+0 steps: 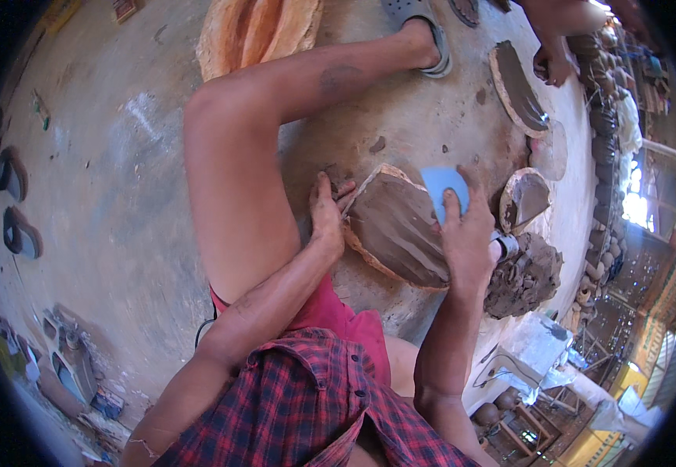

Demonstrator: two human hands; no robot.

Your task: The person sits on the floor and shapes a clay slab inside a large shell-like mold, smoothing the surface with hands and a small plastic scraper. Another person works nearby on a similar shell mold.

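Note:
In front of me on the floor lies a mould [395, 226] with a pale, rough rim, filled with wet grey-brown clay whose surface is streaked. My right hand [465, 226] grips a light blue flat scraper [443, 189] above the mould's right side, thumb on its face. At the mould's left edge rests my left hand [330, 208], its clay-smeared fingers apart and touching the rim. A big lump of dark clay [526, 276] sits just right of my right forearm. Beyond it stands a smaller clay-lined mould [524, 199].
A long curved clay-lined mould [518, 89] lies at the far right, near another person's hand [553, 67]. My bent leg [244, 156] borders the left side. A large orange-brown mould [258, 35] lies behind it. Sandals [20, 233] lie at the far left.

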